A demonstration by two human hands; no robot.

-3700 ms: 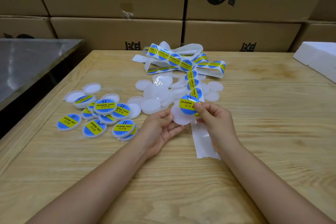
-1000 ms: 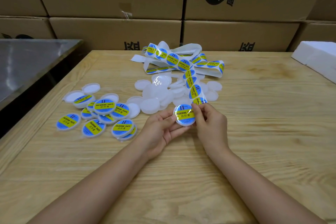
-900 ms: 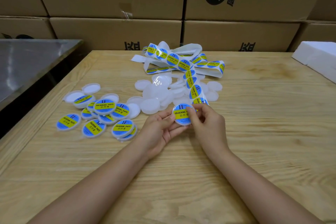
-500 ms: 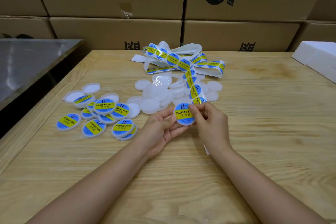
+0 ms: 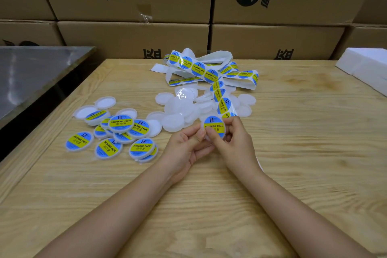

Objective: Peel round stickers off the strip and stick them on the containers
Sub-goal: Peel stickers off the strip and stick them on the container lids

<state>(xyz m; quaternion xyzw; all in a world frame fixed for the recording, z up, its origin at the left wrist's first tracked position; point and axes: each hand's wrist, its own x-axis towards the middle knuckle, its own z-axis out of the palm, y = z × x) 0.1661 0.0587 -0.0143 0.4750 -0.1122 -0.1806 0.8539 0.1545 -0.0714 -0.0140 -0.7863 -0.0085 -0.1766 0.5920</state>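
Bare table [image 5: 303, 132] lies open right and near, while labelled containers [image 5: 117, 134] crowd the left, blank containers [image 5: 180, 109] and the sticker strip [image 5: 209, 71] fill the middle, and cartons [image 5: 134, 40], seemingly touching the edge, wall the back.

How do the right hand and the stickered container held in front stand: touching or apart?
Touching. The head view shows the right hand with its thumb pressed on the stickered container, fingers curled at its right edge.

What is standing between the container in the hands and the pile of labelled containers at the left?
Nothing visible blocks it. The container is held by the left hand and right hand; only bare table lies toward the labelled pile. The plain containers lie just behind that path.
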